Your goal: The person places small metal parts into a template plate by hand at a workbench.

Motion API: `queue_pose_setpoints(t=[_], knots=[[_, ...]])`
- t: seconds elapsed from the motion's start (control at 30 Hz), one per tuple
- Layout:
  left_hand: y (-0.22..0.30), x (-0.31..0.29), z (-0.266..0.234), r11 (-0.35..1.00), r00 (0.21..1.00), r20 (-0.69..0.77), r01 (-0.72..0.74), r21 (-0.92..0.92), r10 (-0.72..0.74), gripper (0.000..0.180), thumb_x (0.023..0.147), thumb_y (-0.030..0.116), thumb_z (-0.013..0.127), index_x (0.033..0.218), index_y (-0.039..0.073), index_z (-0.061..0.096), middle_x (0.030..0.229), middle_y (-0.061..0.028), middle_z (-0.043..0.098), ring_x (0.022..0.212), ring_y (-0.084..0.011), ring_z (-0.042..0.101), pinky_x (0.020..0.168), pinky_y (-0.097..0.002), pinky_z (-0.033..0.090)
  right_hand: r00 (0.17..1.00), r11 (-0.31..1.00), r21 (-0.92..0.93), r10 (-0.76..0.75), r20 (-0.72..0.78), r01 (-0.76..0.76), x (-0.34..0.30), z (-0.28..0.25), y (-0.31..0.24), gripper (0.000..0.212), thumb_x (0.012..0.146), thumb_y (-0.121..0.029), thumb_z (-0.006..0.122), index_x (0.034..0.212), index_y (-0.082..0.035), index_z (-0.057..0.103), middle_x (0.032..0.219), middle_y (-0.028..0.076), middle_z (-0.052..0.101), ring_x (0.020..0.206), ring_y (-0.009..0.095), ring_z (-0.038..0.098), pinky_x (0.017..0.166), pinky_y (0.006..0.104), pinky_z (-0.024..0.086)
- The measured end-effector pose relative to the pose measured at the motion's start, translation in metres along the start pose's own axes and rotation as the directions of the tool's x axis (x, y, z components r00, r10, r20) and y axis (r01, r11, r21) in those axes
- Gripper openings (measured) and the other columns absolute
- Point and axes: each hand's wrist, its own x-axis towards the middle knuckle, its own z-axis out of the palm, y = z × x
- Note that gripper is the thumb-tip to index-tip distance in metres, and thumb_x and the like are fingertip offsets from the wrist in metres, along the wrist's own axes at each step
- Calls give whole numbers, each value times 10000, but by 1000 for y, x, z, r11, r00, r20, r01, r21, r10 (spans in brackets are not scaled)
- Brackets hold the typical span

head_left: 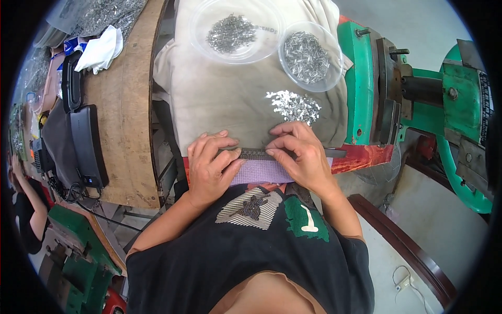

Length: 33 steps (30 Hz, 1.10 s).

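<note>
A narrow dark strip with a row of small notches or pieces (254,155) lies crosswise at the table's near edge, between my hands. My left hand (213,163) grips its left end, with fingers curled and the thumb close to the index finger. Over the strip's right part, my right hand (303,156) has thumb and index finger pinched together; whatever they hold is too small to make out. Just beyond that hand lies a loose pile of small shiny metal pieces (295,106). A purple checked cloth (259,171) sits under the strip on my side.
Two clear round tubs hold small metal parts: a wide tub (198,39) and a smaller tub (337,68). A beige cloth (219,99) covers the work surface. A green machine (361,83) stands at right, a wooden table (125,131) at left. Another person's arm (34,204) shows far left.
</note>
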Motion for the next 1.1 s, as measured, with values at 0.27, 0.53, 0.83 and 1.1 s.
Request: queue_pose_setpoints(t=[0.27, 0.53, 0.83, 1.1], knots=[[0, 2, -1, 1000, 1000, 1, -7, -2, 7, 246, 688, 151, 813, 891, 93, 686, 1064, -48, 671, 1117, -303, 610, 1005, -467, 377, 998, 999, -28, -42, -39, 41, -2, 4, 1, 125, 739, -64, 780, 856, -41, 742, 1031, 98, 640, 966, 276, 599, 820, 379, 495], [-1, -2, 0, 1000, 1000, 10, -14, 12, 13, 232, 713, 162, 808, 905, 112, 688, 1074, -36, 662, 1139, -282, 604, 1015, -477, 367, 982, 998, -9, -59, -177, 58, -5, -3, -1, 162, 706, -49, 805, 861, -49, 757, 941, 73, 665, 887, 246, 629, 754, 352, 510], [-1, -3, 0, 1000, 1000, 22, -1, 3, 1, 227, 730, 182, 805, 914, 118, 687, 1093, -29, 656, 1164, -269, 594, 1023, -496, 363, 914, 998, 54, 36, -404, -15, -32, -19, 11, 152, 724, -6, 797, 869, -34, 758, 888, 72, 697, 847, 202, 651, 739, 313, 509], [0, 0, -1, 998, 999, 23, -49, 29, 49, 249, 688, 132, 822, 873, 71, 666, 1087, -79, 664, 1125, -338, 611, 1001, -477, 372, 738, 991, 43, 121, -664, -124, -80, -10, 32, 152, 756, 27, 772, 900, -5, 738, 895, 93, 670, 833, 190, 626, 725, 293, 502]])
